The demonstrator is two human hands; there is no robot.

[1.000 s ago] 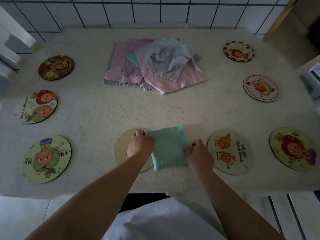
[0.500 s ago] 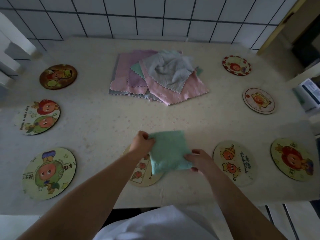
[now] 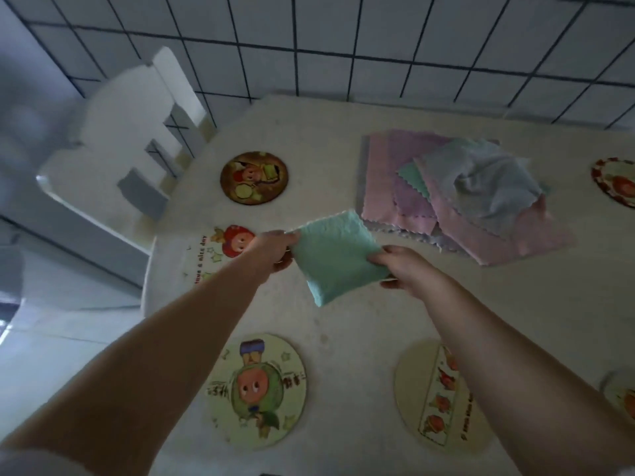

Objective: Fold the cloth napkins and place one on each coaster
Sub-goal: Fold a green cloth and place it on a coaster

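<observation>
A folded green napkin (image 3: 335, 255) hangs in the air above the table, held between both hands. My left hand (image 3: 275, 250) pinches its left edge and my right hand (image 3: 400, 266) pinches its right edge. Just left of it, partly under my left hand, lies a coaster with red and green cartoon figures (image 3: 216, 250). A dark brown coaster (image 3: 253, 177) lies farther back. Near me are a pale green coaster (image 3: 256, 391) and a cream coaster (image 3: 436, 400), partly covered by my right forearm. A heap of unfolded pink, purple, green and grey napkins (image 3: 460, 197) lies at the back right.
The cream tablecloth (image 3: 343, 331) covers the table, whose left edge runs close to the coasters. A white chair (image 3: 123, 159) stands at the table's left end. A tiled wall (image 3: 378, 46) rises behind. More coasters (image 3: 615, 182) peek in at the right edge.
Both hands have lifted the folded green napkin off the table near the cream coaster and carried it left and away from me. The view has swung to the left.
</observation>
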